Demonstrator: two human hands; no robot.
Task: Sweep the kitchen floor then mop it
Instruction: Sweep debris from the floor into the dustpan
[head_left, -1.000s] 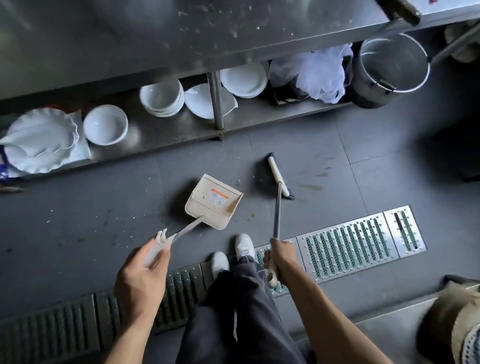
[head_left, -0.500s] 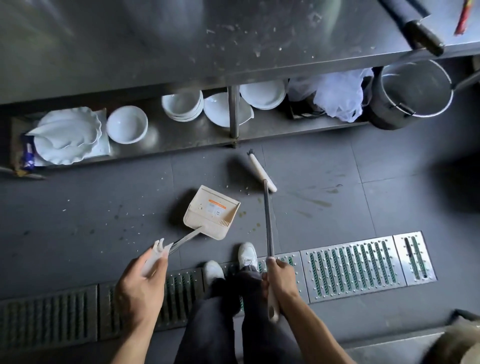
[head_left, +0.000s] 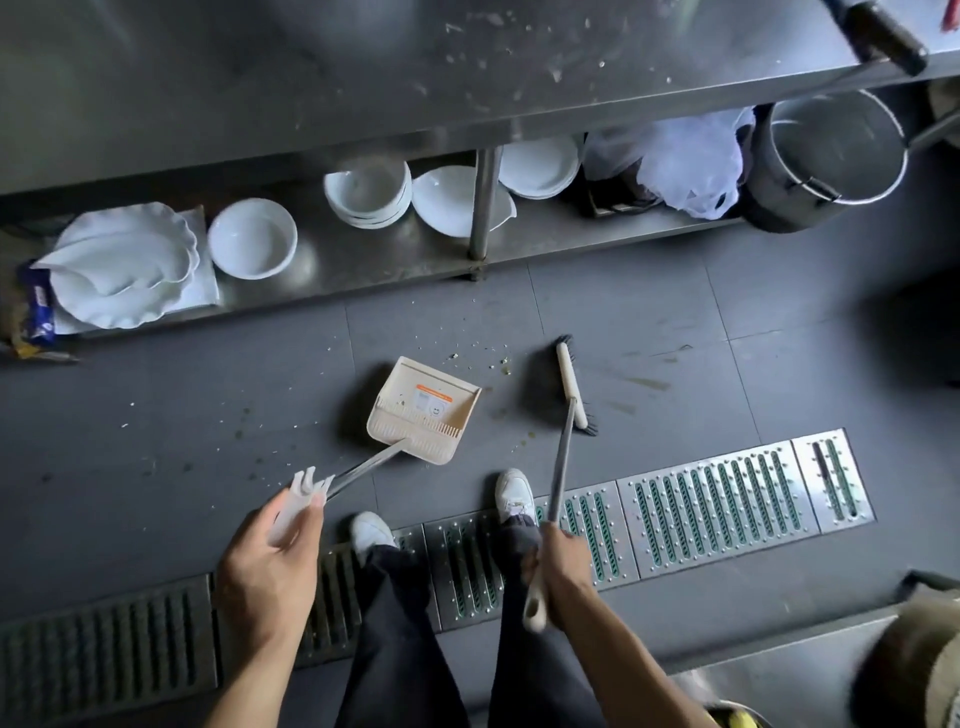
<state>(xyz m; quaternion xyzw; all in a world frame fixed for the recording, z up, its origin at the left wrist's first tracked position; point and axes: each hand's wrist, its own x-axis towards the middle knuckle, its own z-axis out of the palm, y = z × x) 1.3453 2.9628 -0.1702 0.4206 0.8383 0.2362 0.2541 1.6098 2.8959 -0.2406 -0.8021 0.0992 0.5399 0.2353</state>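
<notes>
A beige dustpan (head_left: 423, 410) rests on the dark tiled floor (head_left: 649, 317), its open mouth facing the steel counter. My left hand (head_left: 270, 566) grips the white end of its long handle. To its right lies the broom (head_left: 571, 387), a white head with black bristles on a grey pole. My right hand (head_left: 558, 571) grips the pole near its beige end. Small pale crumbs (head_left: 488, 358) lie scattered on the floor between the dustpan's mouth and the broom head.
A steel counter's low shelf (head_left: 363, 265) holds white bowls and plates, a plastic bag (head_left: 675, 161) and a big steel pot (head_left: 826, 156). A table leg (head_left: 483, 208) stands just beyond the dustpan. My feet stand on a metal drain grate (head_left: 717, 499) that runs across the floor.
The broom head swung out toward the counter, then came back right and nearer to me. The dustpan stayed roughly where it was. Both hands kept their grips.
</notes>
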